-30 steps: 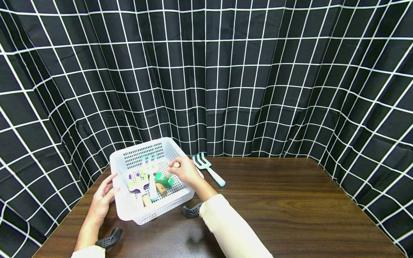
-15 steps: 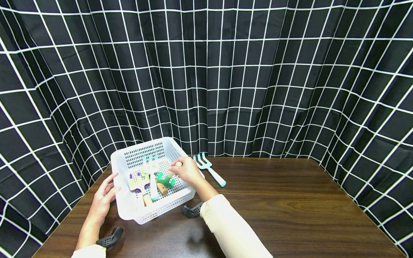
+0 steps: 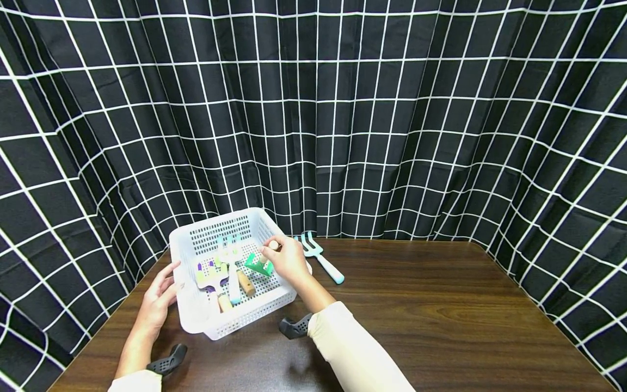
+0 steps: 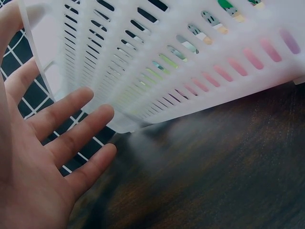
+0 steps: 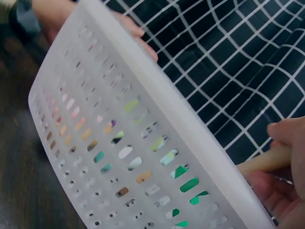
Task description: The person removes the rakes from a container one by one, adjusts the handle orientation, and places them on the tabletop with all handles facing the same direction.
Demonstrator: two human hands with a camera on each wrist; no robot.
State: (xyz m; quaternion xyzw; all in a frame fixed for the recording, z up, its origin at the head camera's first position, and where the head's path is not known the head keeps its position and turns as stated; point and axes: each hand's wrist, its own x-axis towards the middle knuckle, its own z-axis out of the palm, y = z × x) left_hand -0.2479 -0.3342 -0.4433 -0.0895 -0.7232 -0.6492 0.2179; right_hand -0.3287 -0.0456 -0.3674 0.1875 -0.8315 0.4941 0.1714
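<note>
Near: left hand (image 3: 159,298), fingers spread, grips nothing, fingertips at left end of white perforated plastic basket (image 3: 254,314), probably steadying it. Right hand (image 3: 290,261) pinches pale wooden handle of small green-headed tool (image 3: 253,265), tilted, head low inside basket's right side; high hold likely keeps fingers clear. Far: pale-blue fork with white handle (image 3: 330,268) lies outside on brown wooden desk (image 3: 421,305).

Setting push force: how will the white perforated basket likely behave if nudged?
The white perforated basket is probably light for its size: thin-looking walls, riddled with slots. It would likely slide rather than tip, being wider than tall. Its balance may shift, since the white-and-blue fork inside seems to lie loose.
</note>
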